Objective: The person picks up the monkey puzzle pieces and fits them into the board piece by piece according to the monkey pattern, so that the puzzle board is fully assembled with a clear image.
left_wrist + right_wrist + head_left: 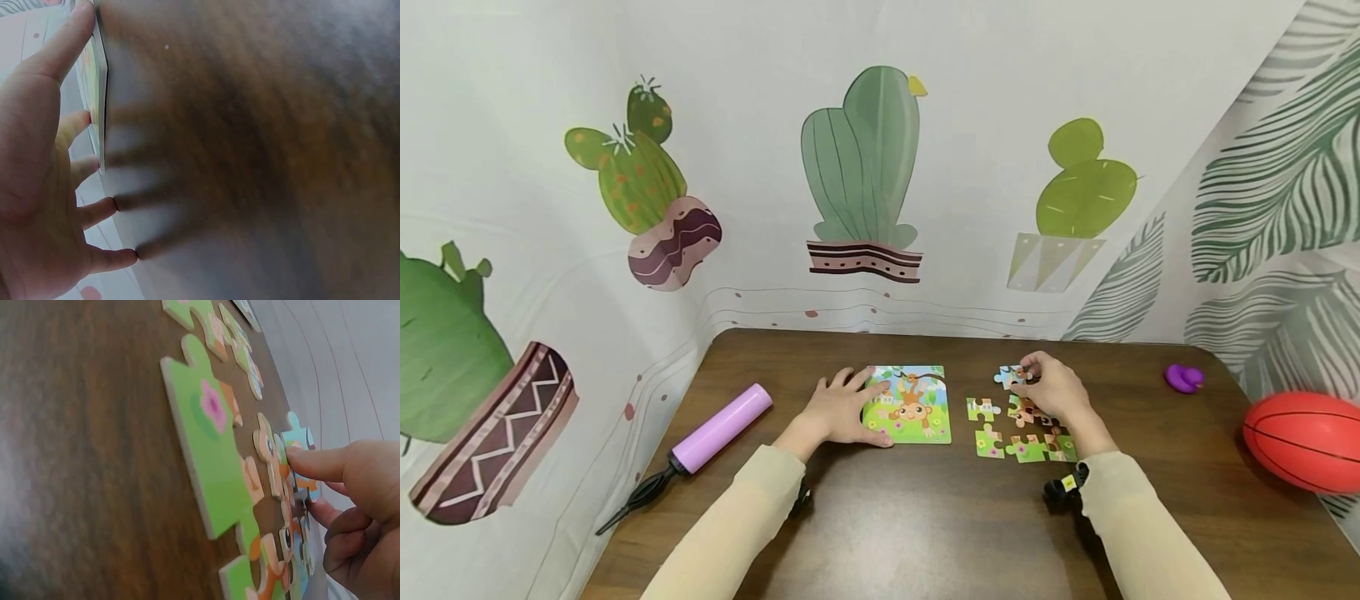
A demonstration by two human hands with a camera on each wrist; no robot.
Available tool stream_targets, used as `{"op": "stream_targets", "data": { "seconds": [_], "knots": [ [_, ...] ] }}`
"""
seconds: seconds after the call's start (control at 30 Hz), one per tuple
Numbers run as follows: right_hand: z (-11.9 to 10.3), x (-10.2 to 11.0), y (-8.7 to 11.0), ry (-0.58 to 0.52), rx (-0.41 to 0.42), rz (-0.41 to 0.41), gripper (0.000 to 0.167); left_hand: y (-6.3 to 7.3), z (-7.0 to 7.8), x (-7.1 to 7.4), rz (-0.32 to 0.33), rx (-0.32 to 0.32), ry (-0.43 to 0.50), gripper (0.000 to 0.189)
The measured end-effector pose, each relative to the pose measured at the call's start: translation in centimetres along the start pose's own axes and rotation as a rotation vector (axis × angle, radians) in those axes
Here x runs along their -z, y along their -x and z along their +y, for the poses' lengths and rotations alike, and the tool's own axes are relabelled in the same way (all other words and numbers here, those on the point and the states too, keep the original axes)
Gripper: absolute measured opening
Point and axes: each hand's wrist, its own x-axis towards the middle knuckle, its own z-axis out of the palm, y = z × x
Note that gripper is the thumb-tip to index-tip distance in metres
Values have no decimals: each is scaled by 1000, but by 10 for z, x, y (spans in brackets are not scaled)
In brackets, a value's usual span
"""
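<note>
My left hand [841, 410] lies with fingers spread over the left side of a square board [925, 427] printed with a cartoon monkey. In the left wrist view, the thumb [75, 31] is at the board's edge and two fingertips reach the table beside it. At the back of a group of loose jigsaw pieces, my right hand [1062, 390] pinches a blue jigsaw piece [1006, 377] between thumb and finger. Nearer pieces show green grass, such as one with a pink flower [214, 406]; the hand partly hides others.
A pink hand pump [721, 429] with a black end lies on the left of the brown table [917, 525]. Toward the right are a purple rubber duck [1183, 378] and a red ball [1307, 442] with black lines. A cactus-print cloth [970, 167] hangs behind.
</note>
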Motion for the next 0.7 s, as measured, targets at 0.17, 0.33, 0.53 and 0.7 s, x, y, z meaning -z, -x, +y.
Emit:
{"op": "stream_targets", "data": {
  "seconds": [0.17,0.33,0.53,0.7],
  "knots": [
    [3,0,1,-7,30,21,41,0,0,0,1,-2,1,108],
    [7,-1,1,-24,50,37,40,0,0,1,2,-3,6,108],
    [10,1,0,-22,65,22,44,-2,0,-1,2,4,2,108],
    [12,2,0,-34,72,18,42,-2,-1,-1,-2,7,5,109]
  ]
}}
